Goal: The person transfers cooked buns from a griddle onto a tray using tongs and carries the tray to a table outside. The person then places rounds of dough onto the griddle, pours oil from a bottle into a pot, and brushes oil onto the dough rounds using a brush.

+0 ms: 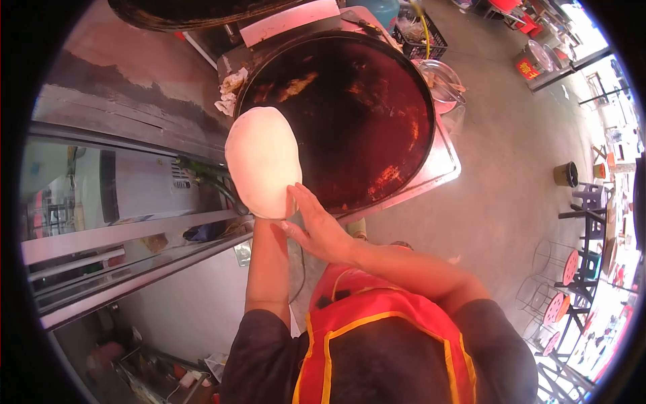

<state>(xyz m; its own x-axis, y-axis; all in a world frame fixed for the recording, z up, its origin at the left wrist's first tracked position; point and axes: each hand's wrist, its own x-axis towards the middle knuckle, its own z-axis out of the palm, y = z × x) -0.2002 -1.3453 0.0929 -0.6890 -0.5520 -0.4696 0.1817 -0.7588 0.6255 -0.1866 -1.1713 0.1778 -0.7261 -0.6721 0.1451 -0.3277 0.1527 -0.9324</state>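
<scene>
A flattened oval piece of pale dough [261, 161] is draped over my left hand, which it hides. Only my left forearm [268, 269] shows, coming up from below the dough's near edge. My right hand [319, 225] rests its fingertips on the dough's lower right edge, fingers stretched out and thumb apart. Beneath and to the right of the dough lies a large round dark griddle [356, 128] with scorched, oily patches. The dough overlaps the griddle's left rim and is held above it.
A second dark round pan or lid [182, 15] is at the top left. Metal-framed glass counters [134, 236] run along the left. A metal bowl [441, 81] sits beside the griddle, near a black crate [431, 44]. Stools [555, 308] stand at the far right.
</scene>
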